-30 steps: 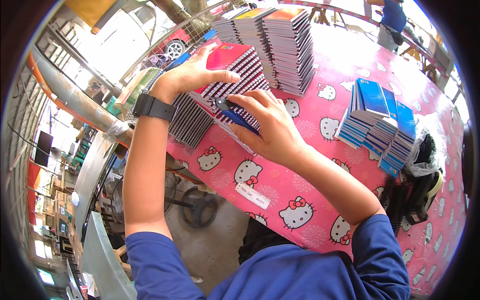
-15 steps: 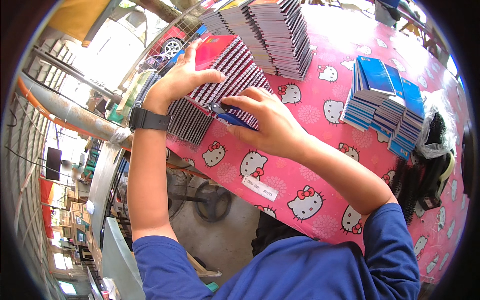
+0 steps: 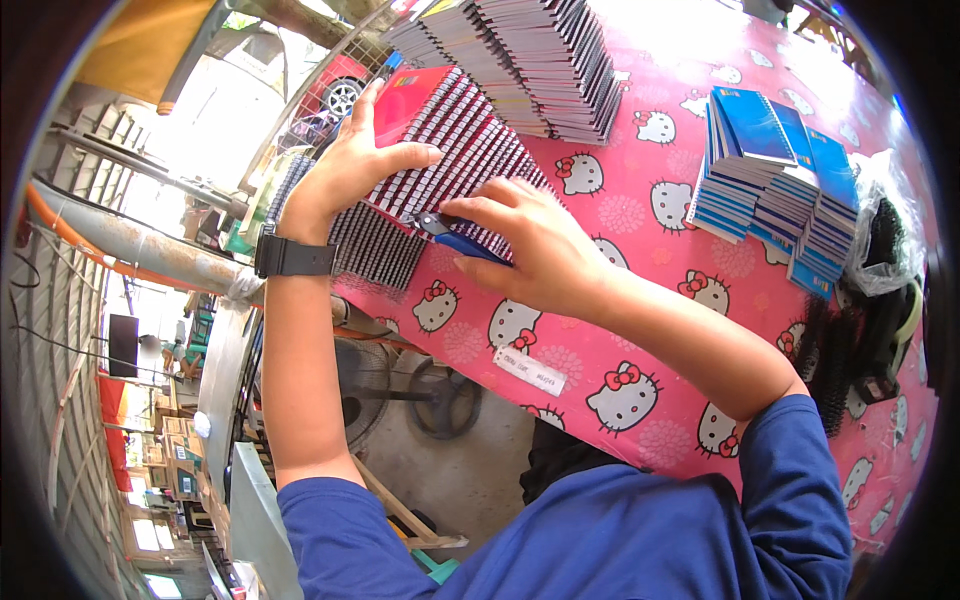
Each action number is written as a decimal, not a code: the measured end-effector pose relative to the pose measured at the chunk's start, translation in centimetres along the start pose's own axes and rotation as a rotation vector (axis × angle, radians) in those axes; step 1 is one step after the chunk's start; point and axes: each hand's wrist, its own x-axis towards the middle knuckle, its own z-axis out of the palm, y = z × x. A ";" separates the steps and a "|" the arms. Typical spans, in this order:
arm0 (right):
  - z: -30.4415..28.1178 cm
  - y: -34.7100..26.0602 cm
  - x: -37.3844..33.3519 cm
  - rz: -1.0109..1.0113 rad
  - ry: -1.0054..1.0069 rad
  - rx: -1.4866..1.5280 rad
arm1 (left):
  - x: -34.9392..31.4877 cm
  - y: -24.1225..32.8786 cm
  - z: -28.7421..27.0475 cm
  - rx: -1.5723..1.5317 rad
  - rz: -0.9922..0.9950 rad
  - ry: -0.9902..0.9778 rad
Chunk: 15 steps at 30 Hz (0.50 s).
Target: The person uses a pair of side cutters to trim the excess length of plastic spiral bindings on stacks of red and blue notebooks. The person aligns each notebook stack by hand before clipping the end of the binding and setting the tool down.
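My left hand (image 3: pixel 350 168) lies on a stack of red-covered spiral notebooks (image 3: pixel 480 140), its fingers stretched over the top cover and its thumb against the bound spines. My right hand (image 3: pixel 545 245) is closed around a pair of small pliers (image 3: pixel 472 246) with blue handles. The metal jaws touch or nearly touch the lower corner of the spines, below my left thumb; the exact contact is too small to make out. Beside and below the red stack sit more notebooks with dark spiral spines (image 3: pixel 375 250).
Tall notebook stacks (image 3: pixel 560 70) stand behind. Blue notebooks (image 3: pixel 760 130) are piled at the right, beside a clear plastic bag (image 3: pixel 888 245) and black coils (image 3: pixel 838 355). A paper slip (image 3: pixel 530 371) lies near the edge of the pink tablecloth (image 3: pixel 570 375). A fan (image 3: pixel 362 385) is below.
The pliers and right hand have shifted slightly along the spines, leftward in the picture. My left hand keeps its place on the stack. The whole view has tilted a little.
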 end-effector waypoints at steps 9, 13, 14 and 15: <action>-1.6 0.3 0.9 0.167 -0.197 0.245 | 0.0 -0.5 -0.1 -0.013 -0.038 0.008; -1.4 1.0 1.0 0.748 -0.422 1.193 | -0.1 1.4 -0.3 -0.007 -0.063 -0.044; -1.2 0.3 1.0 0.586 -0.388 0.773 | 0.0 1.3 -0.7 -0.005 -0.062 -0.040; -0.2 -0.3 0.2 0.425 -0.193 0.552 | 0.3 0.9 -1.2 0.032 -0.063 -0.086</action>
